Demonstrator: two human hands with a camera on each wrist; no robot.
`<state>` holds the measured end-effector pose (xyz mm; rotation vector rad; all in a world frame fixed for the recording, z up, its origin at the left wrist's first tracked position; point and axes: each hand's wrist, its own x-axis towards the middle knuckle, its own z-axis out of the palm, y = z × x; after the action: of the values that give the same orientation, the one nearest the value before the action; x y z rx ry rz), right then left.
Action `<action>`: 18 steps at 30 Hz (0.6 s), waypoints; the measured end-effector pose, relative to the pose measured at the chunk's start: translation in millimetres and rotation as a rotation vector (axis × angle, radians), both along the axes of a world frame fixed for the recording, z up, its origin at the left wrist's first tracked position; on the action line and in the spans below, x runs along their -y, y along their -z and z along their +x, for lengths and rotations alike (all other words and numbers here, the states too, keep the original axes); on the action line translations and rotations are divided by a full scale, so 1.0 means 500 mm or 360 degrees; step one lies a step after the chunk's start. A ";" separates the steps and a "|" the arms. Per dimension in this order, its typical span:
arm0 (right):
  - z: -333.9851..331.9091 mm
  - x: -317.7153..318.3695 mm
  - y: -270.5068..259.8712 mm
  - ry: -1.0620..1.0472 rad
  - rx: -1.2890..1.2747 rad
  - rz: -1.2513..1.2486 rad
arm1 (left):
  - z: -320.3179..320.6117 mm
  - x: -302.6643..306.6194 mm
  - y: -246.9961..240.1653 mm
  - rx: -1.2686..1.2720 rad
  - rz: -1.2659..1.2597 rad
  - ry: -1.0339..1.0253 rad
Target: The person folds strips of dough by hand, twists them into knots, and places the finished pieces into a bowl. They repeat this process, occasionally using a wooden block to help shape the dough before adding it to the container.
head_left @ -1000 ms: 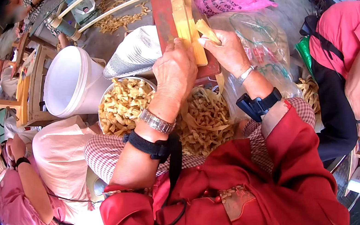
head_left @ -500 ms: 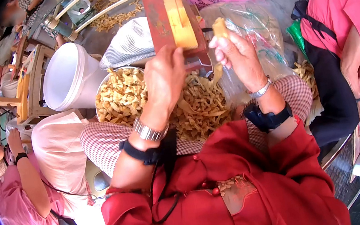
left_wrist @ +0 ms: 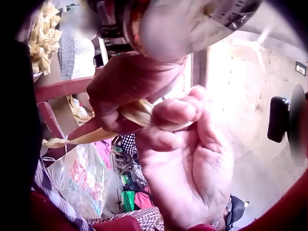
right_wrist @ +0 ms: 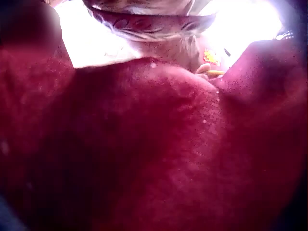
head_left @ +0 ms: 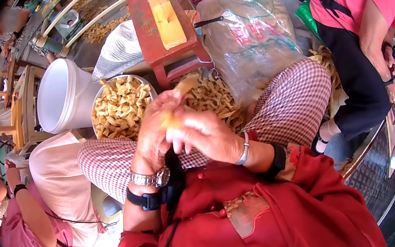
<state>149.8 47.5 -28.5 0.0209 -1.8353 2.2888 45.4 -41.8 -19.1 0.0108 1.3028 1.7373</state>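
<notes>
Strip (left_wrist: 137,113), pale yellow, is clamped in the curled fingers of the left hand (head_left: 151,130) and right hand (head_left: 209,134), right of a round basin (head_left: 151,87) heaped with yellowish pieces (head_left: 121,109); a white bucket (head_left: 77,98) stands farther left.

Between the left hand (head_left: 152,130) and the right hand (head_left: 212,134), passage is all but closed by a held strip (left_wrist: 137,113). Low reach forward is barred by the bench (head_left: 143,34) and the strip pile (head_left: 211,98). The left side is blocked by the bowl (head_left: 149,85), sack (head_left: 120,48) and bucket (head_left: 54,101). Above the bowl, access is left open. Over the plastic bag (head_left: 254,38), a way is offered, edged by a dark handle (head_left: 209,21) and the right knee (head_left: 298,83).
</notes>
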 end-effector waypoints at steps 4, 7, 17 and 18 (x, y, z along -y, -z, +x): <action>-0.016 -0.029 0.010 0.0710 -0.0128 0.0259 | 0.007 0.027 -0.006 -0.0305 0.0060 0.0185; -0.044 -0.033 0.014 0.0923 -0.0484 0.0597 | 0.020 0.039 -0.042 -0.0489 0.0103 0.0296; -0.044 -0.061 -0.046 -0.0095 0.0206 0.0218 | 0.021 0.044 -0.094 -0.2934 -0.0293 0.0076; -0.046 -0.073 -0.037 -0.0235 0.0190 0.0265 | 0.020 0.049 -0.082 -0.2892 -0.0263 0.0143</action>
<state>127.0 83.9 -10.2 0.0473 -2.1485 2.2692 55.2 -66.1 22.1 1.8450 2.5010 1.2565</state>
